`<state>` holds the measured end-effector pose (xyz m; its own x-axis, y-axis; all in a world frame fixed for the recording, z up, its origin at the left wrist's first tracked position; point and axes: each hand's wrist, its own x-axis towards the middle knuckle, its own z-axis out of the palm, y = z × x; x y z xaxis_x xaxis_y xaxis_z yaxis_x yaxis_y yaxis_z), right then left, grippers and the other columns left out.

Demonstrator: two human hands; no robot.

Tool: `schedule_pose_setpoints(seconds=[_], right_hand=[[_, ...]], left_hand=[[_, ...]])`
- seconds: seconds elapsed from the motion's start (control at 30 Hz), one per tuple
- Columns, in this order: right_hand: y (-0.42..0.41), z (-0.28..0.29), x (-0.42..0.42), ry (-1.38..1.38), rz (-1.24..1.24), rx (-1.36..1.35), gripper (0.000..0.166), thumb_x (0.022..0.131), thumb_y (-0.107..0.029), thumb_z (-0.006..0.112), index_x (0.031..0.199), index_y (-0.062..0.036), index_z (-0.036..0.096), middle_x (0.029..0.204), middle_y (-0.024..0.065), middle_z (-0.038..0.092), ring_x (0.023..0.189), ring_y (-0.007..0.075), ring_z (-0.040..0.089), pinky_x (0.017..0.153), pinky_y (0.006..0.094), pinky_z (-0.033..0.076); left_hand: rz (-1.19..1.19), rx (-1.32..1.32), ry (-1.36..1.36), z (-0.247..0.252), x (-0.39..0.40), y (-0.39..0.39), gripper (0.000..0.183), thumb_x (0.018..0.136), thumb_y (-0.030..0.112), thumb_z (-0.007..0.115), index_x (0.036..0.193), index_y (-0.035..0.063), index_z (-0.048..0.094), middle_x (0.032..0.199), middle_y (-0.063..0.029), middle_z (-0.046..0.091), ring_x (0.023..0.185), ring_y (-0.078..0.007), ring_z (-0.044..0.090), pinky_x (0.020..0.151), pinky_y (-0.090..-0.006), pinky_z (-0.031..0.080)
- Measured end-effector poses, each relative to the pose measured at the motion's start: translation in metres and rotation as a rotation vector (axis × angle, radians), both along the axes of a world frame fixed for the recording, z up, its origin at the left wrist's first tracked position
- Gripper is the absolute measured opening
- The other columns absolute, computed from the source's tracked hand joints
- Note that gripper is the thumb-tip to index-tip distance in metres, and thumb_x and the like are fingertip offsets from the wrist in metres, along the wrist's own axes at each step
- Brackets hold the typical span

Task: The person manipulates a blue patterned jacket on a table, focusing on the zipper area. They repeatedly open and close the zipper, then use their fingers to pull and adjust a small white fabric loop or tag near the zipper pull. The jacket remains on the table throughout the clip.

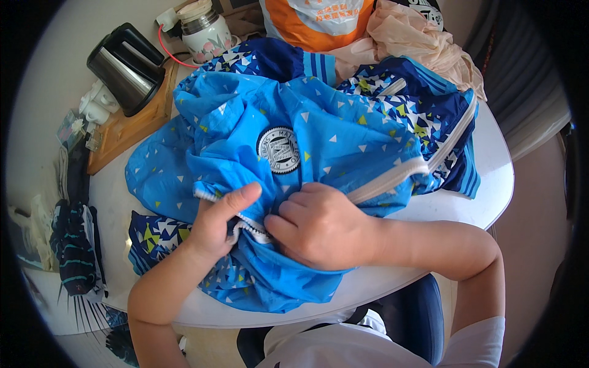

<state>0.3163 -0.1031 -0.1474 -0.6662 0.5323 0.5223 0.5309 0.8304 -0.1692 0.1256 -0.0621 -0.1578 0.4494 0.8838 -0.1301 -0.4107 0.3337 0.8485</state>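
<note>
A bright blue jacket (322,115) with white and yellow triangles and a round badge (279,150) lies crumpled before me. Its dark blue patterned sleeves and striped cuffs (320,68) spread towards the back and right. My left hand (216,221) holds the zipped edge, thumb raised over the fabric. Beside it, my right hand (317,225) is closed on the blue cloth, knuckles up; its fingertips are hidden in the folds. Between the hands runs a white zipper (252,227). Another white-trimmed strip (389,179) slants across the jacket's right side.
The jacket covers much of a white table (494,170). At the back left, an electric kettle (126,69) and white cups (99,101) stand on a wooden tray (131,138), near a floral vacuum flask (204,34). An orange-and-white bag (317,23) and peach cloth (418,37) sit behind.
</note>
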Motion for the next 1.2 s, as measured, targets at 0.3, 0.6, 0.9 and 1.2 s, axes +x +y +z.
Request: schedule_pose_setpoints(seconds=[0.3,0.6,0.9,1.2], right_hand=[[-0.008,-0.006,-0.005,0.005,0.068,0.010,0.010,0.070,-0.015,0.056,0.071,-0.0055,0.055,0.066,0.0065,0.054,0.063,0.0208,0.056,0.058,0.0321,0.043],[-0.005,0.012,-0.001,0.318,0.082,0.092,0.012,0.068,-0.006,0.068,0.078,-0.0023,0.064,0.072,0.0072,0.057,0.067,0.0224,0.057,0.059,0.0330,0.043],[0.033,0.005,0.021,0.673,-0.052,-0.609,0.029,0.077,-0.013,0.074,0.099,0.0012,0.062,0.093,0.0090,0.062,0.083,0.0143,0.058,0.074,0.0272,0.047],[0.041,0.006,0.025,0.969,0.174,-1.193,0.014,0.080,-0.001,0.070,0.094,-0.0005,0.068,0.089,0.0024,0.067,0.079,0.0068,0.060,0.073,0.0199,0.048]], left_hand=[[-0.020,0.075,0.103,0.007,0.002,0.001,0.045,0.082,0.015,0.072,0.120,0.0032,0.053,0.114,-0.0089,0.060,0.100,-0.0176,0.059,0.087,-0.0303,0.050],[0.049,0.102,0.225,0.010,0.005,-0.001,0.034,0.085,0.019,0.071,0.113,0.0034,0.059,0.109,-0.0042,0.061,0.100,-0.0136,0.057,0.089,-0.0280,0.047],[-0.035,0.104,0.157,0.009,0.005,-0.001,0.048,0.086,0.024,0.069,0.125,0.0018,0.050,0.116,-0.0106,0.058,0.102,-0.0169,0.059,0.086,-0.0286,0.052],[-0.108,0.125,0.164,0.009,0.003,-0.001,0.051,0.083,0.025,0.071,0.124,0.0015,0.051,0.116,-0.0121,0.058,0.103,-0.0178,0.059,0.086,-0.0287,0.052]])
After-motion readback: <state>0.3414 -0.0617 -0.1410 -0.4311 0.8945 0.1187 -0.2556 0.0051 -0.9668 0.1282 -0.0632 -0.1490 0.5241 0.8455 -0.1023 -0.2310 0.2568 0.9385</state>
